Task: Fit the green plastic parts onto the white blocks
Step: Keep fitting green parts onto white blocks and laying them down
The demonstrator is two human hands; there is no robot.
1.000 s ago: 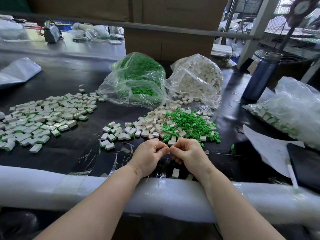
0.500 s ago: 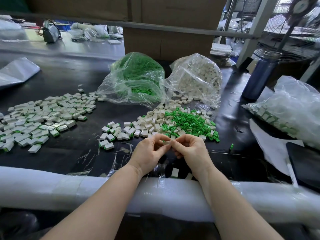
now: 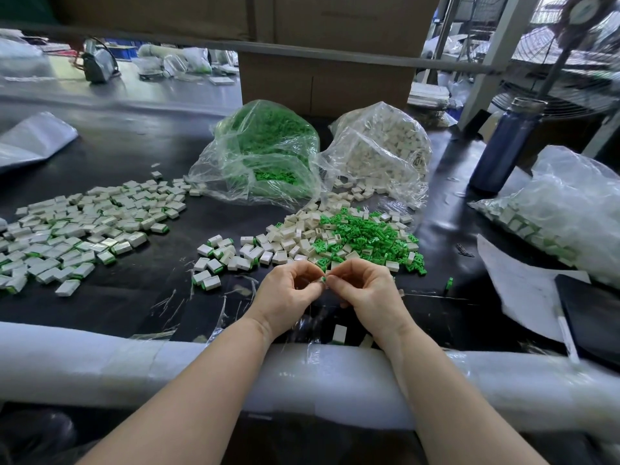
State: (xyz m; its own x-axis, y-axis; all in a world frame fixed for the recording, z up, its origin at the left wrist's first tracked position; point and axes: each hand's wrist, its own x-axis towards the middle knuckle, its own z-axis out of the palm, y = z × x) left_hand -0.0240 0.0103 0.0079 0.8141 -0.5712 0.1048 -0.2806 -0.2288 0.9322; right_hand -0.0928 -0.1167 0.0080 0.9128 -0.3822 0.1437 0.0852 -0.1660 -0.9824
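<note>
Meeting fingertip to fingertip above the black table (image 3: 127, 307), the left hand (image 3: 285, 293) and right hand (image 3: 369, 290) both curl their fingers round a small green part (image 3: 323, 279) pinched between them; whether a white block sits in the left fingers I cannot tell. Just beyond lie loose green parts (image 3: 372, 239) mixed with white blocks (image 3: 288, 236), fitted blocks (image 3: 84, 229) spread to the left. Two clear bags behind: green bag (image 3: 265, 156), white bag (image 3: 382, 152).
</note>
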